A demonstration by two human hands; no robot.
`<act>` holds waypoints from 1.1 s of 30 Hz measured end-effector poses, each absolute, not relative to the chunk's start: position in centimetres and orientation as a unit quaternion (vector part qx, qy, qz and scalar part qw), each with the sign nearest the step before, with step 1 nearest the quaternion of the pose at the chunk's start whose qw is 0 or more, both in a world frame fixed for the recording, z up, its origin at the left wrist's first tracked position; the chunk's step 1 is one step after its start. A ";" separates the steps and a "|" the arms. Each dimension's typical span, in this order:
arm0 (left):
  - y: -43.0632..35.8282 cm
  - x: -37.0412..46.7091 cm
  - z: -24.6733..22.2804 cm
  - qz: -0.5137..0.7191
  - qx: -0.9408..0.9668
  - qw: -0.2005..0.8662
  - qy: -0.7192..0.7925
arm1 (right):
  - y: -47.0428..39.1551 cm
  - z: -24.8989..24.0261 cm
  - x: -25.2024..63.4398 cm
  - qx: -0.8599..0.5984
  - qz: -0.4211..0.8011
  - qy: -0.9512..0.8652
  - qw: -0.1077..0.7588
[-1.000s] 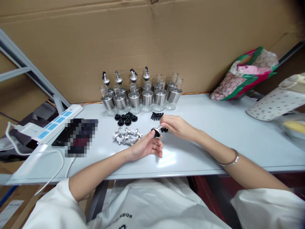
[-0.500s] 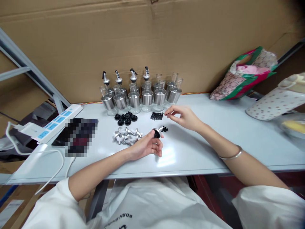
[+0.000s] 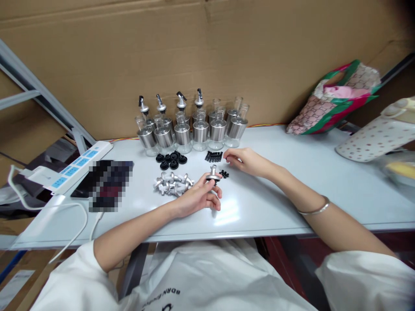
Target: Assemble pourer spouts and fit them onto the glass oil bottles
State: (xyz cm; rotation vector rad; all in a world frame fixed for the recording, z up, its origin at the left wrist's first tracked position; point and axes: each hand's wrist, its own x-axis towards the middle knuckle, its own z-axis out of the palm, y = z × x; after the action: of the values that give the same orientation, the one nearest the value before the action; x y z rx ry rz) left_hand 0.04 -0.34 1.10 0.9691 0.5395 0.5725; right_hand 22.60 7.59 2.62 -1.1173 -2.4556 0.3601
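We hold a silver pourer (image 3: 213, 173) upright in our left hand (image 3: 201, 194).
Thumb and fingers grip its underside above the table (image 3: 279, 144); our right hand (image 3: 245, 161) pinches beside small black strips (image 3: 214, 157), whether around anything we cannot tell.

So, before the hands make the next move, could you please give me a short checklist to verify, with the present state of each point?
1. Left hand grips the silver fitting: ok.
2. Fitting upright, nozzle up: ok.
3. Right hand holds a small part: cannot tell, too small at the fingertips.
4. Black levers within right hand's reach: ok, just beside it.
5. Pourers on all bottles: not ok, several necks are open.
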 end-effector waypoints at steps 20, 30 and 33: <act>-0.3 0.0 1.1 0.270 0.445 0.811 0.267 | 7.4 3.3 22.7 -0.393 0.196 -0.881 0.174; -0.3 0.0 1.3 0.265 0.445 0.811 0.272 | 7.2 2.7 22.5 -0.394 0.235 -0.881 0.112; -0.3 0.0 1.2 0.260 0.448 0.811 0.270 | 7.3 2.5 22.5 -0.388 0.232 -0.886 0.107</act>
State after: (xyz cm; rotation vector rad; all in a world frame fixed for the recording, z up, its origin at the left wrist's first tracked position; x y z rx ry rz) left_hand -0.03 -0.30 1.24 0.9577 0.5770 0.5556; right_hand 22.50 7.26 2.53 -1.1415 -2.6077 0.6833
